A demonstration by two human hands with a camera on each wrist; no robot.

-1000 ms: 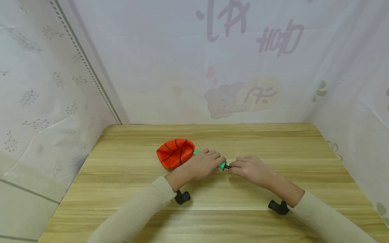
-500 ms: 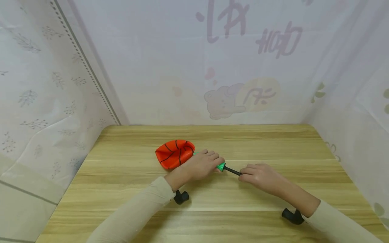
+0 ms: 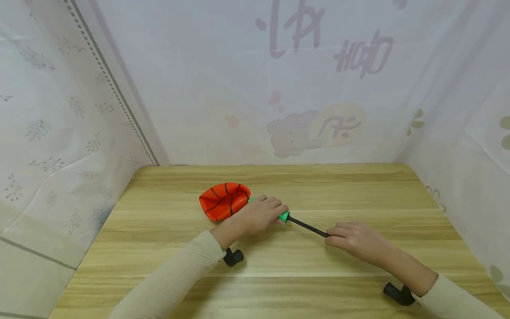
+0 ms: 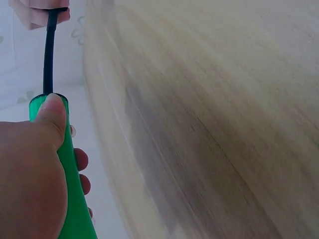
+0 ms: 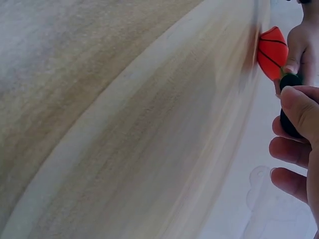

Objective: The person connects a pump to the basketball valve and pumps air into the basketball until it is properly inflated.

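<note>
A deflated orange basketball (image 3: 223,202) with black lines lies crumpled on the table, at the near end of a green ball pump (image 3: 284,216). My left hand (image 3: 258,216) wraps round the pump's green barrel (image 4: 75,194), its thumb pressed along the top near the end cap. From that cap a long stretch of black rod (image 3: 307,226) sticks out to the right. My right hand (image 3: 358,241) grips the black handle (image 5: 288,122) at the rod's far end, partly hidden by the fingers. In the right wrist view the ball sits behind the left hand.
The wood-grain table (image 3: 279,292) carries all of this. Pale printed cloth (image 3: 223,88) hangs behind it and at both sides. A black wrist mount (image 3: 398,294) juts below the right wrist, and a similar one (image 3: 233,257) below the left.
My right hand has drawn right and toward me, so the pump's rod has come far out of the barrel. The left hand and ball have shifted slightly left.
</note>
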